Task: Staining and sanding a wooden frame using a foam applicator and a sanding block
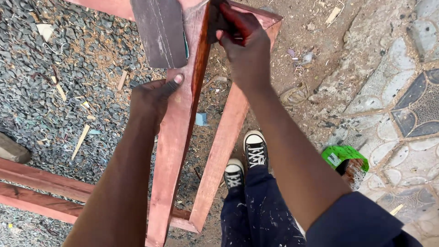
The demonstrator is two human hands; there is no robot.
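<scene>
The right hand (242, 39) is gripping a dark cloth (215, 18), rubbing the wooden frame (176, 132); the left hand (151, 100) is clasping the frame's rail. Even strokes would be helping.

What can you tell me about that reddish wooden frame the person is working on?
The wooden frame is built of long, square-edged bars stained reddish brown, joined at the corners. It stands tilted over gravel and dirt. One bar looks darker and glossier along its edge near the top. The left hand grips the nearer bar, thumb on its face. The right hand presses a dark cloth against its upper end.
</scene>
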